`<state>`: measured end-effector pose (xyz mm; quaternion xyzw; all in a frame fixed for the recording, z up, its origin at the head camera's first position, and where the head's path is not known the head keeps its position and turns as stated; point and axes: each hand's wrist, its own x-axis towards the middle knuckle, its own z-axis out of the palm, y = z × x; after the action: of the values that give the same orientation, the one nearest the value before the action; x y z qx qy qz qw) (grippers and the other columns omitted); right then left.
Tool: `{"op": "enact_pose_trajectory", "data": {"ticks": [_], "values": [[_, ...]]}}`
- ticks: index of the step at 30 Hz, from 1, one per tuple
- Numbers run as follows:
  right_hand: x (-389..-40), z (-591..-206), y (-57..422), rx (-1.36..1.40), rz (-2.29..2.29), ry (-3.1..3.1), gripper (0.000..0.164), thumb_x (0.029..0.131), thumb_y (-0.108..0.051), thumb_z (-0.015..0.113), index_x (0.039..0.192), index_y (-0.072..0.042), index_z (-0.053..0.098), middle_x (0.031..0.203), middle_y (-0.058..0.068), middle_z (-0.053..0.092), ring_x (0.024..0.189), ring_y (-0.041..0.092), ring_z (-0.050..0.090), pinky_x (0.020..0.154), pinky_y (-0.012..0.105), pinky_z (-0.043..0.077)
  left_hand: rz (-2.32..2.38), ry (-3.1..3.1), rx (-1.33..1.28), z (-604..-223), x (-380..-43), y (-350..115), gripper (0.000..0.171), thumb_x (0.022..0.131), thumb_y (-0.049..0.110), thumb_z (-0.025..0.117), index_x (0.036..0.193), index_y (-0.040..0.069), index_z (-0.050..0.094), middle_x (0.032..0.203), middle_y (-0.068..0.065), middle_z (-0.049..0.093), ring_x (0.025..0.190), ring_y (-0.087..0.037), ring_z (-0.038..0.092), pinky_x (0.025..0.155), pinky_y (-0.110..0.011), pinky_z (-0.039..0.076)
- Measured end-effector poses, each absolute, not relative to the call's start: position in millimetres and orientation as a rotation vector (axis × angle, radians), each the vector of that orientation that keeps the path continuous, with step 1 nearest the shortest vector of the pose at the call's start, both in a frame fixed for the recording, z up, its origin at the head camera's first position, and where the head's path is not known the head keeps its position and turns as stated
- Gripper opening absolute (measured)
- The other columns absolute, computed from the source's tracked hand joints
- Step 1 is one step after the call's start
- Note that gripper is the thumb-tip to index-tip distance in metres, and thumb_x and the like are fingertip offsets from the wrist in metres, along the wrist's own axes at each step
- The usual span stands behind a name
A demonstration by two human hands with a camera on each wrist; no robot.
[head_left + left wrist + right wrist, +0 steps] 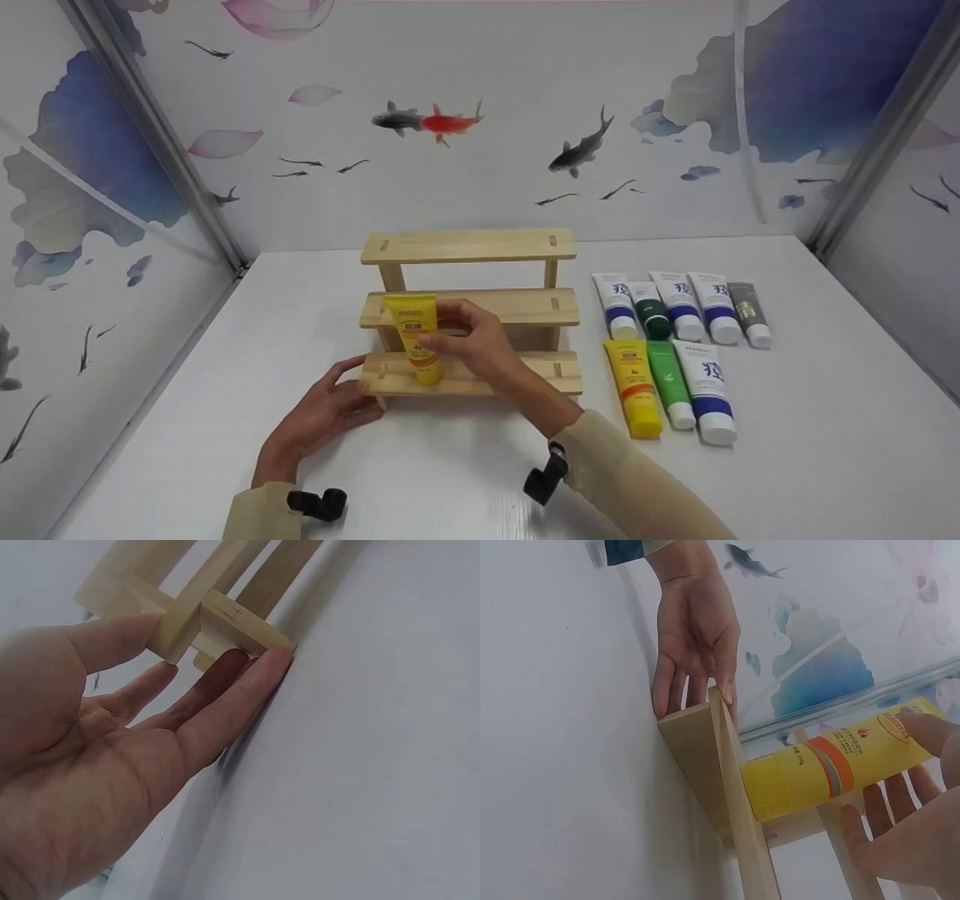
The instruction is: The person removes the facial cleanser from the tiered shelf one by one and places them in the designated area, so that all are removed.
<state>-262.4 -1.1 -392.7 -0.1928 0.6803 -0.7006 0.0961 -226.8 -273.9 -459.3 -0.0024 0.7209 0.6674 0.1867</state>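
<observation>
A three-step wooden display rack (469,246) stands in the middle of the white table. My right hand (484,345) grips a yellow squeeze tube (412,334) between thumb and fingers. Cap down, the tube stands near the left end of the lowest step, and its cap (769,787) meets the board in the right wrist view. My left hand (330,409) holds the rack's lower left end. In the left wrist view the left thumb (120,641) lies against the board's edge, with the other fingers reaching under it around the leg.
Right of the rack, two rows of tubes lie flat: several white-and-blue ones (705,390), another yellow tube (634,386), a light green one (670,382), a dark-green-capped one (651,311) and a grey one (748,313). Printed panels (465,180) wall the table's back and sides.
</observation>
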Motion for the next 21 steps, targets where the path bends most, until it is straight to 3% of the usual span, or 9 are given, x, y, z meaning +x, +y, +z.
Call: {"op": "enact_pose_trajectory", "data": {"ticks": [12,21], "values": [[-264,-396,-6,-0.575,-2.070,2.088,0.040,0.089,-0.016,0.076,0.124,-0.005,0.064,0.126,0.014,0.066,0.115,0.024,0.066,0.100,0.038,0.057,1.865,2.040,-0.041,-459,-227,-271,0.065,0.104,0.029,0.054,0.159,0.021,0.020,0.152,-0.022,0.043,0.124,-0.025,0.060,0.107,-0.039,0.053],[-260,-395,10,-0.554,-2.068,2.108,0.038,0.089,-0.026,0.076,0.123,-0.012,0.066,0.124,0.008,0.067,0.112,0.020,0.066,0.099,0.038,0.056,1.883,2.015,-0.023,-460,-228,-272,0.063,0.104,0.024,0.052,0.159,0.020,0.020,0.153,-0.023,0.041,0.126,-0.025,0.059,0.107,-0.040,0.053]]}}
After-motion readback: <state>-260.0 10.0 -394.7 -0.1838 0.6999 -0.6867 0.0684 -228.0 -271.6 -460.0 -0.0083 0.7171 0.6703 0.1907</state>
